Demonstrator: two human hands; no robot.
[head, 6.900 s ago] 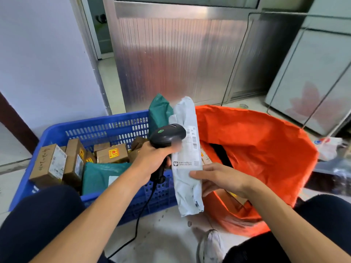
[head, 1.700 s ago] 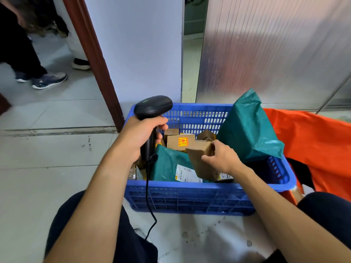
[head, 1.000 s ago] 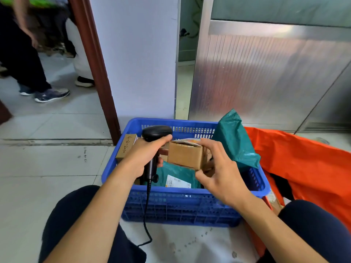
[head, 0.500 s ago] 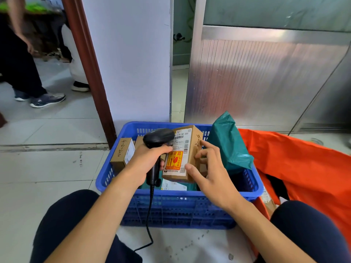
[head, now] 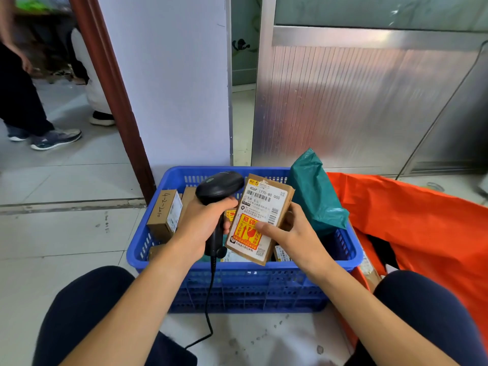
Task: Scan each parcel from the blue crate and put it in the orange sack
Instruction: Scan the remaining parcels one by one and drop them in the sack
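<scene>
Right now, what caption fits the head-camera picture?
Left hand holds a scanner beside the cardboard parcel gripped by the right hand, over the blue crate.

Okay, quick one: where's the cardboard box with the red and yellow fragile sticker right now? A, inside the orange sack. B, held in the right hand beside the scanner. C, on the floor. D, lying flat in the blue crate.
B: the right hand grips the cardboard box above the blue crate, label toward the camera, right beside the scanner that the left hand holds.
</scene>
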